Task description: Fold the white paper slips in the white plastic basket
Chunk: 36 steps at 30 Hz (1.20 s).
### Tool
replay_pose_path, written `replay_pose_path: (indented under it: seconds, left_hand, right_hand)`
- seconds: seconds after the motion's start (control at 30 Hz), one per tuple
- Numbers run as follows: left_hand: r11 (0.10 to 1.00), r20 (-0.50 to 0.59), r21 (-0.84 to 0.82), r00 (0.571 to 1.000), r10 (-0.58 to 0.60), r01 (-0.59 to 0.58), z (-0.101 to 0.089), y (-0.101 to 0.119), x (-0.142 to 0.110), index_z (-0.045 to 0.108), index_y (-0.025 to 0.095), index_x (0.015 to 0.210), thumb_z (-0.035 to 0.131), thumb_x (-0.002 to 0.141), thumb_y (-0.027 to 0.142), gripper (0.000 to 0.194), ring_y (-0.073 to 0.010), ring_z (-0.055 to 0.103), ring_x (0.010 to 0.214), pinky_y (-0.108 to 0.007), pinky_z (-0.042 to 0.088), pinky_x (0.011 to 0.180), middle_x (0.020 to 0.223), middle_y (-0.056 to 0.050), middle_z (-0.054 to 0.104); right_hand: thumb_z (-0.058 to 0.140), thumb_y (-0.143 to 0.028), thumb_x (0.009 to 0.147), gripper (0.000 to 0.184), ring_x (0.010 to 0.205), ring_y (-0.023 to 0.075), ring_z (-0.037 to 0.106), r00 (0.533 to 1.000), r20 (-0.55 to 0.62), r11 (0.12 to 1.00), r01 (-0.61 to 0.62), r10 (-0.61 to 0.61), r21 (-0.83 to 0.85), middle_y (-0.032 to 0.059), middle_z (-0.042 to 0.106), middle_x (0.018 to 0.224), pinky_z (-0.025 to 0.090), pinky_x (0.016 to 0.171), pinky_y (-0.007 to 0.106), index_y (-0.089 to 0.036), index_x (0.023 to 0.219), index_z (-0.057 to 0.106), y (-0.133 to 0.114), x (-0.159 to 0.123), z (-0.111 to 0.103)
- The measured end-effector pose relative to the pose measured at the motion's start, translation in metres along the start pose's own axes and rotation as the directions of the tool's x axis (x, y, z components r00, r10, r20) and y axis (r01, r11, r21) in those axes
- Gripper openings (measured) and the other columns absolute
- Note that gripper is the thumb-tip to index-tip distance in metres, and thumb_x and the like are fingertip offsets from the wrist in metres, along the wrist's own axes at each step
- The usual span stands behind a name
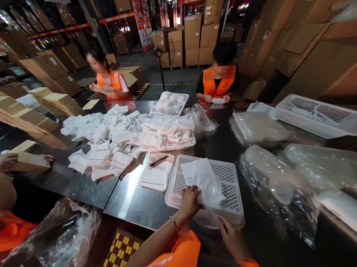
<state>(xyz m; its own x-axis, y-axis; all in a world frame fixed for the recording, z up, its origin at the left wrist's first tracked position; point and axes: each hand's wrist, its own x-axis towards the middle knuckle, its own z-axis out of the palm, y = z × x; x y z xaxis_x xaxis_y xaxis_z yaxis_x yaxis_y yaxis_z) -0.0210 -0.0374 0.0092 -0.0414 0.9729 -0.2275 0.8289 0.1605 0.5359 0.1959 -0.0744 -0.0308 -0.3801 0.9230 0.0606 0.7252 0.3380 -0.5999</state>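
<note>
Head view shows my left hand pinching the white packet over the white tray at lower centre, my right hand gripping a clear bag beneath, seemingly bagging; next needs an open mouth.

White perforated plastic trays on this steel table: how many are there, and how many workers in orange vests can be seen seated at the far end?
White perforated plastic trays: 4 (near, centre under packets, far, right)
People in orange vests at the far end: 2 (left, right)
Total: 6
</note>
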Motion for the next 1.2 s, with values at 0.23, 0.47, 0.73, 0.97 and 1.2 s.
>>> replay_pose_path:
  seconds: [0.23,0.47,0.73,0.97,1.2]
  left_hand:
    - [0.997,0.087,0.044,0.995,0.052,-0.056,-0.015,0.002,0.0,0.065,0.027,0.113,0.082,0.07,0.032,0.047,-0.0279,0.048,0.121,-0.043,0.038,0.097,0.135,-0.004,0.055]
    - [0.999,0.069,0.035,0.998,-0.005,0.002,-0.011,0.003,-0.003,0.063,0.022,0.117,0.072,0.072,0.024,0.046,-0.0277,0.049,0.117,-0.041,0.038,0.096,0.128,-0.007,0.059]
    - [0.989,0.092,0.031,0.986,0.14,-0.144,-0.009,-0.011,0.002,0.065,0.024,0.114,0.081,0.067,0.044,0.053,-0.0307,0.048,0.119,-0.044,0.036,0.099,0.135,-0.007,0.054]
    - [0.975,0.065,0.065,0.976,0.21,-0.214,-0.013,-0.01,0.002,0.068,0.024,0.101,0.071,0.075,0.046,0.035,-0.0291,0.053,0.113,-0.046,0.041,0.096,0.13,-0.005,0.058]
    - [0.965,0.118,0.114,0.968,0.221,-0.234,-0.025,-0.003,-0.001,0.066,0.023,0.103,0.055,0.087,0.039,0.026,-0.0279,0.054,0.113,-0.046,0.043,0.094,0.13,-0.006,0.059]
  right_hand:
    - [0.036,-0.04,0.09,0.04,0.085,0.0238,0.07,0.973,-0.171,0.987,0.16,-0.158,0.003,0.0085,0.073,0.093,0.059,0.077,0.036,-0.023,0.092,0.072,-0.043,0.073,-0.109]
    - [0.044,-0.061,0.074,0.048,0.06,0.0196,0.06,0.989,0.149,0.952,-0.04,-0.006,0.303,0.0065,0.068,0.073,0.051,0.062,0.034,-0.02,0.079,0.068,-0.073,0.175,-0.127]
    - [0.045,-0.061,0.078,0.052,0.06,0.0164,0.055,0.934,0.352,0.947,-0.054,-0.063,0.315,0.0043,0.064,0.068,0.046,0.056,0.028,-0.016,0.089,0.07,-0.032,0.206,-0.119]
    - [0.057,-0.038,0.073,0.046,0.11,0.0342,0.061,0.91,0.374,0.98,0.199,-0.18,-0.012,0.0152,0.068,0.115,0.047,0.095,0.049,-0.018,0.113,0.07,0.013,0.213,-0.078]
    - [0.064,-0.02,0.076,0.063,0.134,0.0319,0.044,0.522,0.547,0.58,0.811,-0.654,-0.081,0.0088,0.051,0.141,0.032,0.114,0.059,-0.027,0.137,0.053,0.033,0.164,-0.062]
